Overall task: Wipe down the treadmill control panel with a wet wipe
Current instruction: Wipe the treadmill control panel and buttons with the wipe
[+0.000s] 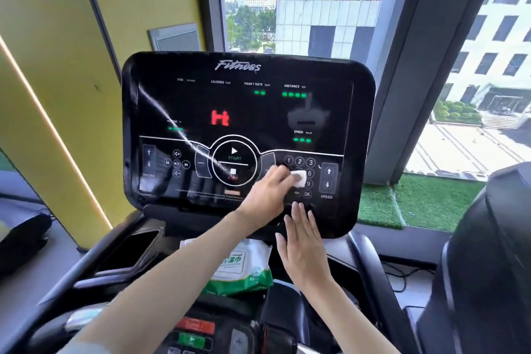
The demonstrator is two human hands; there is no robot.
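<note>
Head view looks down on a black treadmill control panel (247, 112) marked "Fitness", lit with a red readout in the middle and small green dashes under heart rate, distance and speed. The left hand (265, 192) reaches across from the lower left and its curled fingers grip a small white wipe (298, 177), pressing it against the number keypad (299, 162) on the right part of the panel, between the 1-2-3 row and the OK key, so that the middle keys are covered. The right hand (304, 250) comes up from below with its fingers (298, 215) straight and close together, holding nothing; the fingertips lie against the lower rim of the panel just under the OK key. A pale wet streak (172, 121) runs slantwise from the upper left of the screen down to the round start button (234, 154). Below the panel, on the treadmill's tray, lies a green and white pack of wipes (244, 267), partly hidden by the two forearms. Nearer the camera sit a red button (195, 325) and a green button (192, 340). To the left stands a yellow wall (57, 52); behind the panel a window (330, 8) shows buildings and trees, with a strip of green turf (431, 198) along its sill.
</note>
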